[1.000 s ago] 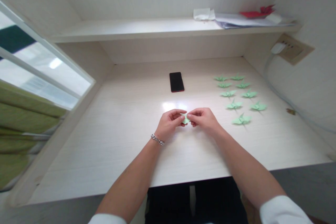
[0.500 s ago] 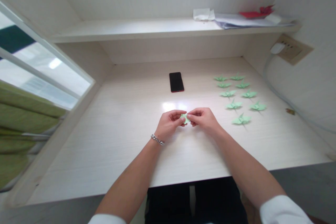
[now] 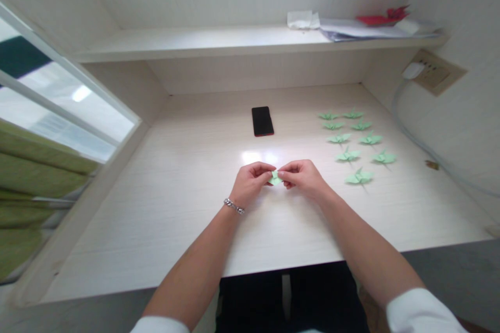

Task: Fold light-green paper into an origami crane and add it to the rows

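Pinching green paper (image 3: 275,179) w/ L hand (image 3: 249,183) & R hand (image 3: 305,177), well back frm desk's front edge (image 3: 279,268), wide room L.

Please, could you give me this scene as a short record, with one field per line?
Left-hand grip: pinching small green folded paper
Right-hand grip: pinching the same paper, opposite side
Desk, right side: nine green origami cranes
Desk, beyond the paper: black smartphone, lying flat
Left arm: silver chain bracelet
Shelf, right part: stacked papers, red paper
Wall socket: white plug inserted
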### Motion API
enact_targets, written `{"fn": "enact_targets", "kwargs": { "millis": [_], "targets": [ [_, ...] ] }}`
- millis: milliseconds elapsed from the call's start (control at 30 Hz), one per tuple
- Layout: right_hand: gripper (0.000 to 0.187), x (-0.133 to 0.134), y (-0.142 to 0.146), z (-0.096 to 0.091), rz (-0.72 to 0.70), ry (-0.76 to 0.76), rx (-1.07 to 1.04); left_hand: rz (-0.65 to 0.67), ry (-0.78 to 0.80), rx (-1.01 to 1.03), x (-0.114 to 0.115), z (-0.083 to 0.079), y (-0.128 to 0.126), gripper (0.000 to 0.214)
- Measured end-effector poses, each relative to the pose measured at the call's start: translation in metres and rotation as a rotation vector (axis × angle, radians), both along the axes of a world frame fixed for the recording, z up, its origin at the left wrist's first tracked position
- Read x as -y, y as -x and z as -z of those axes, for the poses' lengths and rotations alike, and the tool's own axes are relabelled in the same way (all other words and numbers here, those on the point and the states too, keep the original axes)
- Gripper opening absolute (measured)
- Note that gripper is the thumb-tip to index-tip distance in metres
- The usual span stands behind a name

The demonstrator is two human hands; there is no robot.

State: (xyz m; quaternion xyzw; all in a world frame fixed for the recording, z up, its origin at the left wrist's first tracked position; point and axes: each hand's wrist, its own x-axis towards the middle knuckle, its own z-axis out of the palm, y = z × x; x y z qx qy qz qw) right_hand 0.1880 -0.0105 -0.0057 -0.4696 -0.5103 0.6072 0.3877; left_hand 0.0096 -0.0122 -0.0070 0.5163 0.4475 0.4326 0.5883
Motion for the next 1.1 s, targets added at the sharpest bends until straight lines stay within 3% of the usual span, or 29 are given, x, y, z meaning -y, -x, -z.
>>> {"fn": "enact_targets", "kwargs": {
  "millis": [367,533,700,933,1100],
  "targets": [
    [0.026,0.0012,0.0038,-0.0028,0.073,0.007,0.004,-0.046,0.079,0.137,-0.0006,0.0023,-0.0041,0.027],
    [0.027,0.0012,0.0044,-0.004,0.066,0.012,0.014,0.021,0.034,0.058,0.0007,0.0007,-0.004,0.035],
    [0.03,-0.001,0.003,-0.0042,0.092,-0.009,-0.047,-0.031,-0.012,0.066,0.0002,0.0015,-0.003,0.037],
    [0.031,-0.0032,0.0009,0.0007,0.06,-0.103,0.018,0.021,0.036,0.004,0.0012,0.0033,-0.0027,0.03],
    [0.035,-0.0048,-0.0012,-0.0032,0.106,-0.046,-0.122,-0.033,0.051,0.038,-0.001,0.0035,-0.0023,0.032]
  ]
}}
